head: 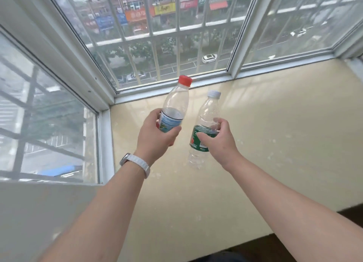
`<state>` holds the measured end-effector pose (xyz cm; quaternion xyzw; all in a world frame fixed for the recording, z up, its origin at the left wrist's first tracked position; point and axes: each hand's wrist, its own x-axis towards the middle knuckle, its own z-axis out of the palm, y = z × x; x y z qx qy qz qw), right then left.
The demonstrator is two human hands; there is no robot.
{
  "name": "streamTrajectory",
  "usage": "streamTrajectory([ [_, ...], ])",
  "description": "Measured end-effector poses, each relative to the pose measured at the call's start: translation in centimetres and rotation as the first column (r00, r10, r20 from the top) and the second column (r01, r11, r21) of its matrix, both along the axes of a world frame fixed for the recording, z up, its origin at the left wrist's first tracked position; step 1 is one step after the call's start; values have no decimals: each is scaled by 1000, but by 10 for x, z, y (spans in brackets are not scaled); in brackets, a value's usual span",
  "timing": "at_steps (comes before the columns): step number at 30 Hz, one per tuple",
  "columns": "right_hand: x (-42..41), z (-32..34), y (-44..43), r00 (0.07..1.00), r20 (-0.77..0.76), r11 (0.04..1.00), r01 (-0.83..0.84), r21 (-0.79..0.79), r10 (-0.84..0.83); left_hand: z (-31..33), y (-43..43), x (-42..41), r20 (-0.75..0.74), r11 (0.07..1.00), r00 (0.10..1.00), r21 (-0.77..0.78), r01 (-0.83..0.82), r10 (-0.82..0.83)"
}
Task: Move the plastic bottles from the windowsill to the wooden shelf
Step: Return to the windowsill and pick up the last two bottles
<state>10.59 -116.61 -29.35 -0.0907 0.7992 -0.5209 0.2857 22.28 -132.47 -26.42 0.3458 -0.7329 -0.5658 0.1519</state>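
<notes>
My left hand (155, 138) grips a clear plastic bottle with a red cap (175, 102) around its blue-and-white label, holding it tilted above the sill. My right hand (218, 138) is wrapped around a second clear bottle with a white cap (208, 112) at its green label. Both bottles look empty and lean to the right at the top. They hang over the cream windowsill (275, 134), near its far left corner. The wooden shelf is not in view.
White window frames (233, 73) with barred glass close the sill at the back and on the left. A white wall (29, 212) lies below the left window. The sill's near edge (294, 224) drops to dark floor at the lower right.
</notes>
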Motion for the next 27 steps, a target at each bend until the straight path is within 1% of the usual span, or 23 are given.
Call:
streamTrajectory([
  [4, 13, 48, 51, 997, -71, 999, 27, -34, -29, 47, 41, 10, -91, 998, 995, -44, 43, -47],
  [7, 21, 84, 87, 989, -133, 996, 63, -58, -71, 72, 71, 13, -142, 994, 985, -60, 92, -100],
  [14, 47, 149, 190, 941, -256, 973, 196, -123, -222, 120, 147, -4, -216, 959, 935, -86, 270, -282],
  [20, 61, 173, 284, 877, -306, 929, 353, -113, -370, 140, 214, -15, -279, 903, 859, -100, 419, -430],
  [27, 60, 184, 369, 818, -369, 896, 424, -132, -442, 153, 295, -40, -297, 835, 782, -147, 529, -548],
])
